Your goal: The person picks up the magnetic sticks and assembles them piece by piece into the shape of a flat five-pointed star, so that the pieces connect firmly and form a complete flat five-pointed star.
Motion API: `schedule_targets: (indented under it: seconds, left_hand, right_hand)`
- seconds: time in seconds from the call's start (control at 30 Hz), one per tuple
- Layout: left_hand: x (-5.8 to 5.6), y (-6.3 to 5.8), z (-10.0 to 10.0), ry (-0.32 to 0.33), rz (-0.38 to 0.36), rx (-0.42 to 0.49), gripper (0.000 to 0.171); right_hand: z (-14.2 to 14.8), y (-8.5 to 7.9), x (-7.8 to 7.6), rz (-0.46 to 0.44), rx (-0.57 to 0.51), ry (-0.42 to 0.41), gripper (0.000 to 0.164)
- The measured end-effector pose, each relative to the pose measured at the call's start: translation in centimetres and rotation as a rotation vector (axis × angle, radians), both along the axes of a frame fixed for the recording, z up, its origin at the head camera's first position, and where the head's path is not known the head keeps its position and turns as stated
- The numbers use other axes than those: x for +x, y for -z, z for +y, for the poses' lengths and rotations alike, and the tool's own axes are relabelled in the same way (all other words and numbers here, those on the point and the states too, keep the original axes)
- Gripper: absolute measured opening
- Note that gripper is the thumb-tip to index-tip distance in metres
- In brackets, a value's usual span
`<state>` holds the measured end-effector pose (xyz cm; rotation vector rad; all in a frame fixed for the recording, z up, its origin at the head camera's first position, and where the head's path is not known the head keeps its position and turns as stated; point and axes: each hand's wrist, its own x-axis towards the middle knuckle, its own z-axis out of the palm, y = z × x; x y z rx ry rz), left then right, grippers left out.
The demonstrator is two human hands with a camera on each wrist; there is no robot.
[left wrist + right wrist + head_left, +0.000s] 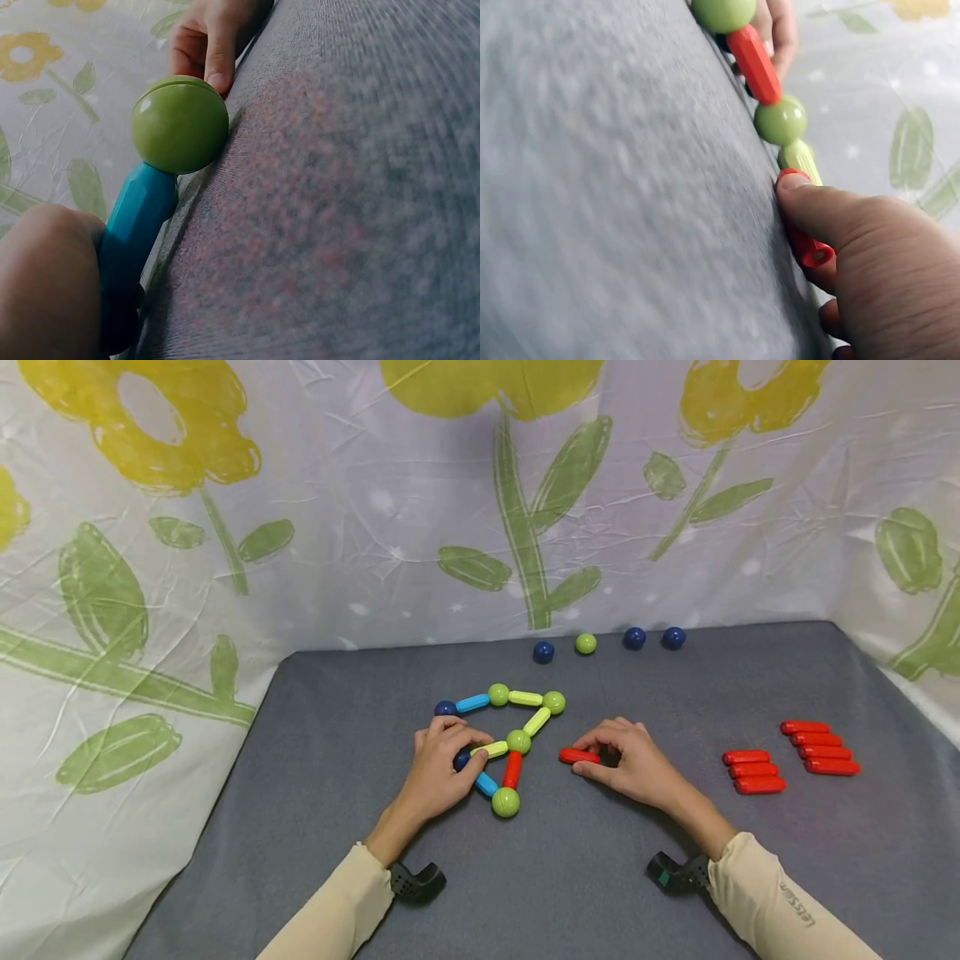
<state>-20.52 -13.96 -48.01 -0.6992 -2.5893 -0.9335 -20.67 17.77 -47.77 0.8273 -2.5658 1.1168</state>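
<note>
A chain of balls and rods lies on the grey table in the head view. Its lower part is a triangle of a red rod point(512, 770), a light blue rod point(486, 784) and a lime rod point(491, 749), joined at two green balls and a dark blue ball point(461, 759). My left hand point(438, 768) holds that dark blue ball between thumb and fingers, partly covering it. Another dark blue ball point(445, 707) touches its fingertips. Right of the middle green ball point(518, 741), my right hand point(630, 762) pinches a loose red rod point(807, 244), apart from the chain.
Several red rods point(760, 785) lie in two stacked groups on the right. Along the table's back edge sit three dark blue balls point(634, 638) and a green ball point(586, 643). Flower-printed cloth point(337, 527) hangs behind and at the sides of the table.
</note>
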Motion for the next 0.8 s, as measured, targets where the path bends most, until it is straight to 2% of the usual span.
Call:
schedule_targets:
  seconds: [0.2, 0.53, 0.8]
  left_hand:
    - [0.0, 0.0, 0.0, 0.019, -0.022, 0.006, 0.014]
    - [0.1, -0.1, 0.0, 0.104, -0.016, 0.006, 0.014]
    - [0.3, -0.2, 0.1, 0.116, -0.025, -0.001, 0.015]
  right_hand:
    - [-1.1, 0.0, 0.5, 0.003, -0.016, 0.004, 0.024]
    - [-2.8, 0.0, 1.4, 0.0, -0.021, 0.032, 0.024]
    - [-3.1, 0.2, 1.5, 0.016, -0.024, 0.054, 0.024]
